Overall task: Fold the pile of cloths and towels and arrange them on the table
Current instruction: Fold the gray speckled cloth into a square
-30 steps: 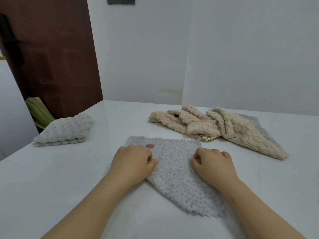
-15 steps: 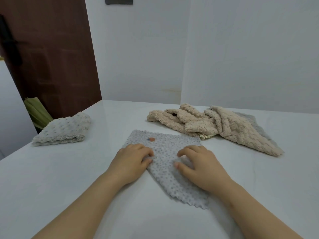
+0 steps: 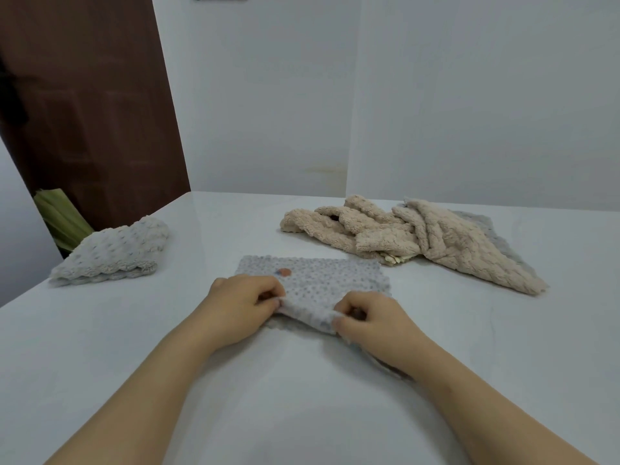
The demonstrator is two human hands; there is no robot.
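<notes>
A grey dotted cloth (image 3: pixel 322 278) with a small orange mark lies in the middle of the white table (image 3: pixel 100 347). My left hand (image 3: pixel 240 305) pinches its near left edge. My right hand (image 3: pixel 372 325) pinches its near right edge, and the near part is lifted and folded over. A folded pale bobbled cloth (image 3: pixel 114 253) rests at the far left of the table. A loose pile of beige towels (image 3: pixel 419 239) lies at the back right, with a grey cloth (image 3: pixel 493 236) partly hidden under it.
A white wall stands behind the table and a dark brown door (image 3: pixel 84 105) at the left. Something green (image 3: pixel 58 216) leans below the table's left edge. The table's left edge runs diagonally just past the folded cloth.
Both hands went from pressing flat on the grey cloth to pinching its near edge. The cloth's near corner has been drawn up and over, so the cloth looks shorter and rectangular.
</notes>
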